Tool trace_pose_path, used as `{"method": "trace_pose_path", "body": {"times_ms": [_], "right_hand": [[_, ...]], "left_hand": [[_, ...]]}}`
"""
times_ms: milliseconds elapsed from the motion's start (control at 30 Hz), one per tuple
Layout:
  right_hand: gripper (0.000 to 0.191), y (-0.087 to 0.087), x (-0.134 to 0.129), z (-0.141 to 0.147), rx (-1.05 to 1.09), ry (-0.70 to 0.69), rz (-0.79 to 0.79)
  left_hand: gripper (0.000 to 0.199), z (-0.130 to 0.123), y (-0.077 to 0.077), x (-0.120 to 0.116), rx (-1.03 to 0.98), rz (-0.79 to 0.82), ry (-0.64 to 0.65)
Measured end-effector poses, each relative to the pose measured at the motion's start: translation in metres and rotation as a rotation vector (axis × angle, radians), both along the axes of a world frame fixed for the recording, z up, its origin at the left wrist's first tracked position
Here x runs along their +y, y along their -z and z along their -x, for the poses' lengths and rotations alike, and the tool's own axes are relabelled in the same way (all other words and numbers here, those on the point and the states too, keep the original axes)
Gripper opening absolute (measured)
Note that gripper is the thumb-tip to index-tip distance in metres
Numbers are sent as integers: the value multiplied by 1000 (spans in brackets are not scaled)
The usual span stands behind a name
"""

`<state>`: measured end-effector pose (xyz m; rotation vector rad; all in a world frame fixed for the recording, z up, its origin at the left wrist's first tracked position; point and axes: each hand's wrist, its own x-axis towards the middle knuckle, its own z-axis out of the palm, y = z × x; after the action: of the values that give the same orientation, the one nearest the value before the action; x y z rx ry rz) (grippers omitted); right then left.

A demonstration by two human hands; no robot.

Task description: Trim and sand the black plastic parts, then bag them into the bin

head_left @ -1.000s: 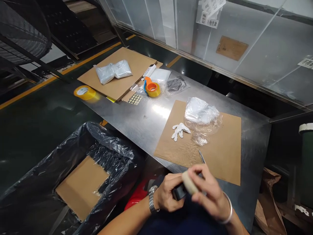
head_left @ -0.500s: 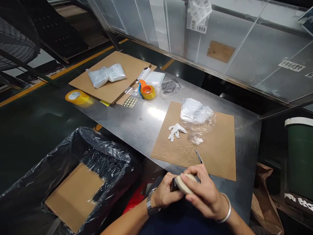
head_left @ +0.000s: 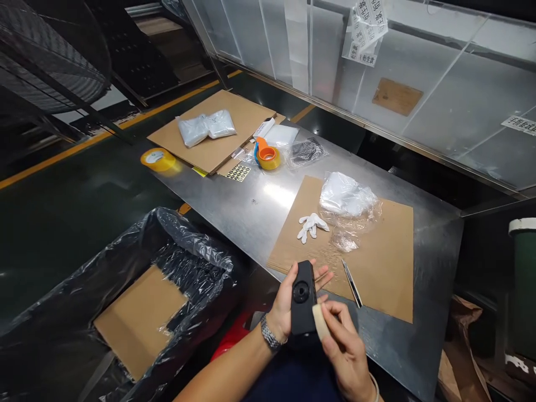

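Note:
My left hand (head_left: 285, 304) is wrapped around a black rectangular device (head_left: 302, 298) with a round dial-like part on its face. The device is held upright above the table's near edge. Between the thumb and fingers of my right hand (head_left: 345, 340) is a beige rounded pad (head_left: 320, 322), its edge against the device's right side. I cannot tell what the pad is made of. Beyond my hands, a utility knife (head_left: 352, 283) lies on a cardboard sheet (head_left: 389, 262). White gloves (head_left: 312, 227) and a clear plastic bag with white contents (head_left: 347, 195) rest on the same sheet.
On the metal table (head_left: 251, 215), an orange tape dispenser (head_left: 267, 155), a yellow tape roll (head_left: 158, 160) and a sticker sheet (head_left: 238, 172) lie near stacked cardboard (head_left: 226, 111) bearing plastic packets (head_left: 207, 127). A black-lined bin (head_left: 215, 268) stands left, a brown paper bag (head_left: 463, 340) right.
The black device has turned so its dial side shows, and my left fingers have spread out behind it. My right hand and the pad have shifted down to its right side. The view has swung slightly left.

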<state>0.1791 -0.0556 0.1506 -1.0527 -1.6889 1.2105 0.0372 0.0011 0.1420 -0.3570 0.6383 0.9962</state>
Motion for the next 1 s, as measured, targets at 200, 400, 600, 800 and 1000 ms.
{"method": "trace_pose_path", "body": {"times_ms": [200, 400, 600, 800, 1000], "right_hand": [[41, 6, -5, -6, -71, 67, -93], [47, 17, -2, -5, -170, 176, -129], [49, 4, 9, -7, -258, 107, -200], [48, 0, 10, -6, -295, 74, -203], [47, 3, 10, -5, -285, 63, -155]], "left_hand": [[51, -1, -14, -1, -13, -64, 39], [54, -2, -31, -3, -4, -70, 82], [52, 2, -34, -8, -35, -59, 79], [49, 6, -34, -13, -31, -80, 74], [45, 8, -37, -13, -30, -53, 53]]}}
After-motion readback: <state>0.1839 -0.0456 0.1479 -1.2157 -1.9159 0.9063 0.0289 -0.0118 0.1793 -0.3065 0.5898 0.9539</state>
